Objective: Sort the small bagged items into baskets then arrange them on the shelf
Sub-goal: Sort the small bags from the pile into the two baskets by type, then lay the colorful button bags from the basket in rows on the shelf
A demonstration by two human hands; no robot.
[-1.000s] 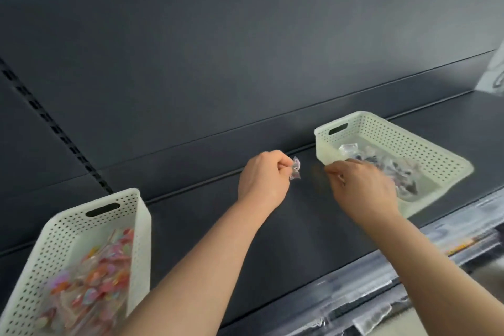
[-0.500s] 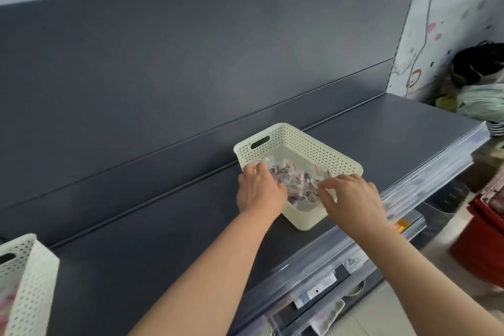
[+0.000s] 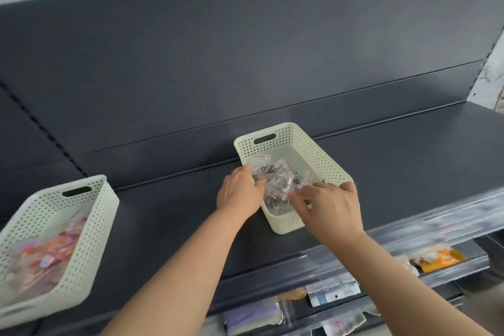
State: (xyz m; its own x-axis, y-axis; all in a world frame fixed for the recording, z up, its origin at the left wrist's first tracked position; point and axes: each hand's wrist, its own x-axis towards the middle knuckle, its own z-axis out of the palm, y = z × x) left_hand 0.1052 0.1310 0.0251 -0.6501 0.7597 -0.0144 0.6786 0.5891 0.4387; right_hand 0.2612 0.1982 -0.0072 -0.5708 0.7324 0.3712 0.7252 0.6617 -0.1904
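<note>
Settling bags [image 3: 278, 180] in the basket [image 3: 321, 150] by the shelf's [image 3: 409, 172] front edge.
Right hand's [image 3: 332, 210] fingers [image 3: 300, 194] lie flat on them; left hand's [image 3: 238, 195] grip cannot be told. Next, probably a gentle levelling.

A cream perforated basket [image 3: 321, 150] is sitting mid-frame on the dark shelf [image 3: 409, 172], holding clear bags [image 3: 278, 180] of dark bits. A matching basket [image 3: 90, 226] is sitting at lower left, holding pink and orange bags [image 3: 51, 248].

Cream perforated baskets [image 3: 321, 150]; dark grey shelf [image 3: 409, 161]
</note>
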